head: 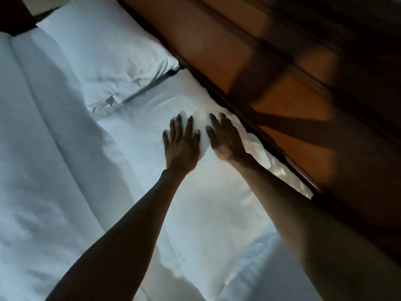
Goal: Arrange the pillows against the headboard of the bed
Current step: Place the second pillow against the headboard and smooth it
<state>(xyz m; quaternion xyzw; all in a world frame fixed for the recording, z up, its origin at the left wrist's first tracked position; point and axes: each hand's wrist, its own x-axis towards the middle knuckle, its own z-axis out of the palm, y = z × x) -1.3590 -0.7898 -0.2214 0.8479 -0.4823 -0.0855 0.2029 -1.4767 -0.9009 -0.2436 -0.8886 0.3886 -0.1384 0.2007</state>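
Observation:
Two white pillows lie along the brown wooden headboard (217, 46). The far pillow (104, 53) sits at the upper left, with its long edge against the headboard. The near pillow (217, 203) runs from the middle toward the lower right, also along the headboard. My left hand (181, 144) lies flat on the near pillow's far end, fingers spread. Beside it my right hand (225, 139) presses flat on the same pillow, closer to the headboard. Neither hand holds anything.
A white duvet (43, 170) with long folds covers the bed to the left of the pillows. A dark narrow gap (165, 78) separates the two pillows. A dark object (15, 16) stands at the top left corner beyond the bed.

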